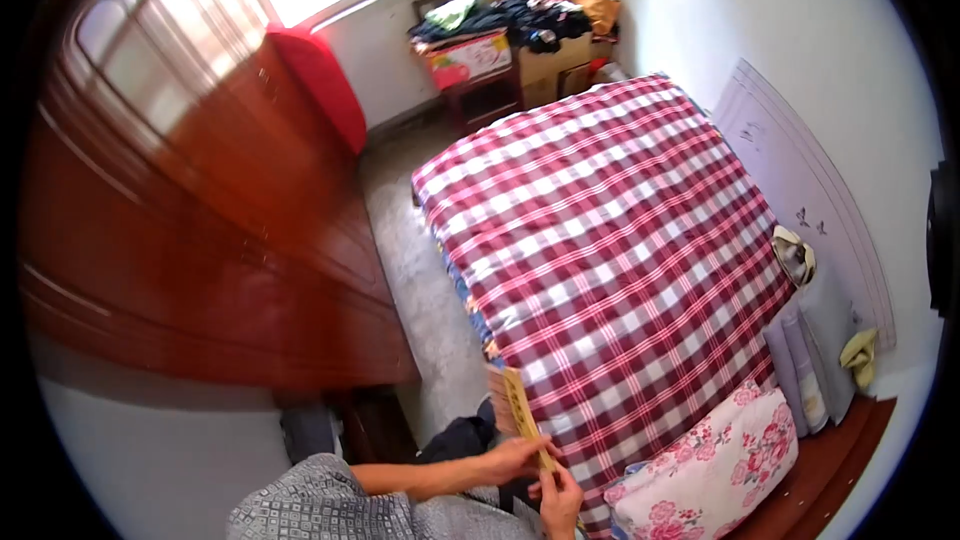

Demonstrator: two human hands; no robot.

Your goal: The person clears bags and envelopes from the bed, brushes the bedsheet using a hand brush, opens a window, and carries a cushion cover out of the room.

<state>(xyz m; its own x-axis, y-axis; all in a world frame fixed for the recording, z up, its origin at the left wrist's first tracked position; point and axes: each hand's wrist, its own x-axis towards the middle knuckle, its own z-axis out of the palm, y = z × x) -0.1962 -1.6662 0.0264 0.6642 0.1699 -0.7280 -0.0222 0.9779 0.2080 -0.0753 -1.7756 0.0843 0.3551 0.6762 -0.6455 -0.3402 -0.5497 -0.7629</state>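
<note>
A long yellow brush [520, 402] with dark markings along its back and paler bristles on its left side points away from me, beside the near left edge of the bed. My left hand [517, 457] comes across from the left, its fingers closed around the handle. Just below it, my right hand [560, 496] pinches the handle's lower end. Next to the brush lies the red, grey and white checked bedspread [610, 220], spread over the bed. A flowered pillow [710, 465] sits to the right of my hands.
A reddish-brown wardrobe [200, 250] stands at left, with a narrow strip of floor [410, 250] between it and the bed. Clothes [535, 20] and boxes [470, 58] are piled by the window. Folded bedding [810, 350] rests near the wooden headboard [835, 470].
</note>
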